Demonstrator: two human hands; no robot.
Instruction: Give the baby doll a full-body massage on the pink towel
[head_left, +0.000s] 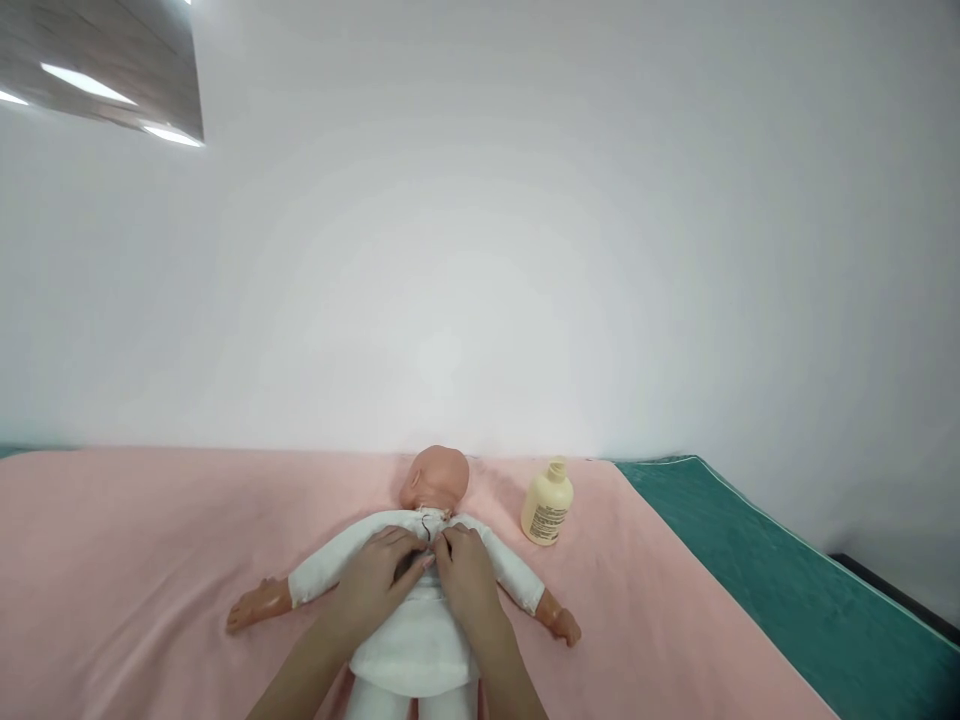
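A baby doll (pixel 420 640) with a white cloth body lies on a pink cloth, its bare head at the far end and its arms spread to both sides. My left hand (pixel 381 572) rests on the doll's upper back or chest, thumb and fingers bent toward the middle. Close beside it, my right hand (pixel 463 568) has its fingers curled down at the same spot, just below the neck. A thin dark line, perhaps a string or seam, shows between the hands. Whatever the fingertips pinch is too small to make out.
A pale yellow bottle (pixel 547 505) without a cap stands right of the doll's head. The pink cloth (pixel 645 620) covers a green surface (pixel 795 570), which shows at the right. Behind rises a white wall (pixel 480 250).
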